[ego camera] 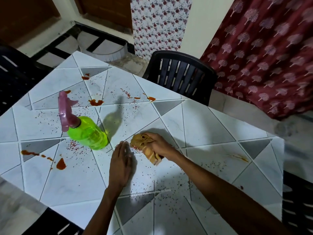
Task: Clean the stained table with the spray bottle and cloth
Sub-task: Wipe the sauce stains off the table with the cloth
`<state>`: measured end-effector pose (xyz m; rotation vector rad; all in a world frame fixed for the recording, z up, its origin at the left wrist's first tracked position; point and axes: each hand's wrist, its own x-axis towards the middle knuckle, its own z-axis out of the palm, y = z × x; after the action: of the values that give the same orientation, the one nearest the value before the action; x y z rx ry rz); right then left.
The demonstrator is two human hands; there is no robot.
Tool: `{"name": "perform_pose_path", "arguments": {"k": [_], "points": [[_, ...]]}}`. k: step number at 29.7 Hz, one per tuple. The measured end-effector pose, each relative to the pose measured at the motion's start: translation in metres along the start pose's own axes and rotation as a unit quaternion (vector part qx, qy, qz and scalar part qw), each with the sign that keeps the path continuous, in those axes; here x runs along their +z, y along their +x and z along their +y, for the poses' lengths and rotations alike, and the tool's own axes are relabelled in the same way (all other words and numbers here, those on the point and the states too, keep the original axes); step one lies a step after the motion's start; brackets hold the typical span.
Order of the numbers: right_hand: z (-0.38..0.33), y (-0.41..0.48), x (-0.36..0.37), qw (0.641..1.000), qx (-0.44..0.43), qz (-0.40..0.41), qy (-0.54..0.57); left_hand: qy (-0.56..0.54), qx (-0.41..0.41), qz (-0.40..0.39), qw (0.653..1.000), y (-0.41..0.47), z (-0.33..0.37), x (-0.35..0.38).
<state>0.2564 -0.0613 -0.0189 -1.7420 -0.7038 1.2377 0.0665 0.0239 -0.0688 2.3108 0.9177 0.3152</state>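
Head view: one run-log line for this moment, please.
right hand: grips cloth on table | left hand: open, flat beside cloth | bottle: upright, untouched | stains: remain

The bottle (88,133) is standing upright just left of the hands, blocking sweeps that way; the table (211,126) is lying open to the right and far side; a chair (181,75) is crowding the far edge.

Green spray bottle (88,133) w/ pink head; tan cloth (144,141); red-stained white table (211,119).
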Motion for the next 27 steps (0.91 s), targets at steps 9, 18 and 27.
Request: {"name": "perform_pose_path", "arguments": {"k": [9,18,27], "points": [[0.034,-0.117,-0.156,0.938,0.021,0.265,0.222,0.017,0.027,0.004,0.999,-0.005,0.036,0.017],[0.058,-0.071,-0.163,0.899,0.145,0.388,0.140,-0.017,0.025,0.035,0.999,0.000,0.032,0.019],[0.010,0.006,-0.002,0.990,0.018,0.131,-0.055,-0.017,-0.012,0.046,0.999,0.012,0.007,0.011]]}}
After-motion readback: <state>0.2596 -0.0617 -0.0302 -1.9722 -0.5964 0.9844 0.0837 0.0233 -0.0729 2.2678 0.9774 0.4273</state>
